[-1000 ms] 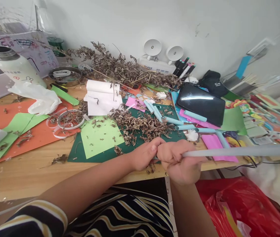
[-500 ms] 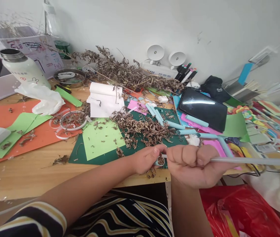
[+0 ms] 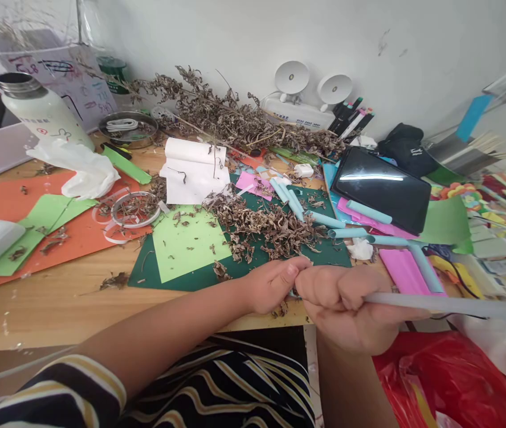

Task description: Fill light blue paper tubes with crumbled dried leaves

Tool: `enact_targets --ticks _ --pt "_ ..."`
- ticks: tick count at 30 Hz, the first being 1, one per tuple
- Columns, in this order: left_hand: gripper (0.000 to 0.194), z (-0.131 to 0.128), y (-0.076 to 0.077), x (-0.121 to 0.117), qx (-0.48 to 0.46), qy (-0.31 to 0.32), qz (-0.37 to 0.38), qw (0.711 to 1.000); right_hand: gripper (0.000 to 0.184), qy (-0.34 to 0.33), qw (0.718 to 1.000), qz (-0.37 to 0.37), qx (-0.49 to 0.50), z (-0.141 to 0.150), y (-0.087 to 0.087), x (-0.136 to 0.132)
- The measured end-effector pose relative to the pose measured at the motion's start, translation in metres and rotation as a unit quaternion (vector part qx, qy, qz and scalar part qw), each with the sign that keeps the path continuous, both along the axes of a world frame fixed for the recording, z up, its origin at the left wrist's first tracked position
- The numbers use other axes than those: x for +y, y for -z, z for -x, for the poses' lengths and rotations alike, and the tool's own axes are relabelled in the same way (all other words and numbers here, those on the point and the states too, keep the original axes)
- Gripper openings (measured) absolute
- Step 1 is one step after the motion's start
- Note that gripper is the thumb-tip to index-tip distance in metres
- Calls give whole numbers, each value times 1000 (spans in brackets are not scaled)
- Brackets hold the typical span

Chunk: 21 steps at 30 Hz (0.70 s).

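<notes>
Bottle (image 3: pixel 48 113) stands uncapped at left beside a marker-scrawled box (image 3: pixel 68 83), with a white bag (image 3: pixel 86 175) crumpled at its foot. Nearer, orange paper (image 3: pixel 70 255) covers part of the wooden table (image 3: pixel 48 315), green strips (image 3: pixel 48 214) lying across it. A tin (image 3: pixel 130 142) holding a coiled cable (image 3: pixel 122 125) sits behind a ring (image 3: pixel 135 225) with dried bits inside.

White paper (image 3: pixel 197 181), curled at its far side, lies just behind a pale-green sheet (image 3: pixel 190 249) on a dark-green mat (image 3: pixel 144 267). Brown dried leaves (image 3: pixel 271 229) are heaped on the mat, right of the sheet, while dry branches (image 3: pixel 217 113) stretch along the wall behind.

At the table's near edge, in front of the heap, a person in stripes works with both hands close together. The left hand (image 3: pixel 275 288) is curled, thumb on top; whether it grips anything cannot be seen. The right hand (image 3: pixel 351 306) is clenched around a white stick (image 3: pixel 467 308) jutting out to the right.

Beyond, pale-blue tubes (image 3: pixel 293 202) trail from the mat toward pink paper (image 3: pixel 399 267), past a crumpled tissue (image 3: pixel 360 249). A black tablet (image 3: pixel 380 187) lies behind; a red bag (image 3: pixel 458 380) fills the lower right.
</notes>
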<state>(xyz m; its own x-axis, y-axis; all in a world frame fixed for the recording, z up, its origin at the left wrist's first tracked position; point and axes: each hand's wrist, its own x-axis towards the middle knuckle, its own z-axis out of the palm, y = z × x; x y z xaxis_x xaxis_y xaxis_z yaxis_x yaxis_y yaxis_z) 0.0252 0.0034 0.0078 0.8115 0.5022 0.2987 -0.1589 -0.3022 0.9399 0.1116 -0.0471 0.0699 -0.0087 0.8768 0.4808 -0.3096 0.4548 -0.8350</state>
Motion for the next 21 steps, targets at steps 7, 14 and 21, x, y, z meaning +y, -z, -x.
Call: enact_targets --ticks 7,14,21 --pt "69 0 -2 -3 0 -36 18 999 48 -31 999 14 -5 -1 -2 6" --pt "62 1 -1 0 19 41 72 996 40 150 952 -76 254 -29 -9 -17" --pt "57 1 -5 0 47 7 30 998 44 122 972 -90 177 -8 4 -22"
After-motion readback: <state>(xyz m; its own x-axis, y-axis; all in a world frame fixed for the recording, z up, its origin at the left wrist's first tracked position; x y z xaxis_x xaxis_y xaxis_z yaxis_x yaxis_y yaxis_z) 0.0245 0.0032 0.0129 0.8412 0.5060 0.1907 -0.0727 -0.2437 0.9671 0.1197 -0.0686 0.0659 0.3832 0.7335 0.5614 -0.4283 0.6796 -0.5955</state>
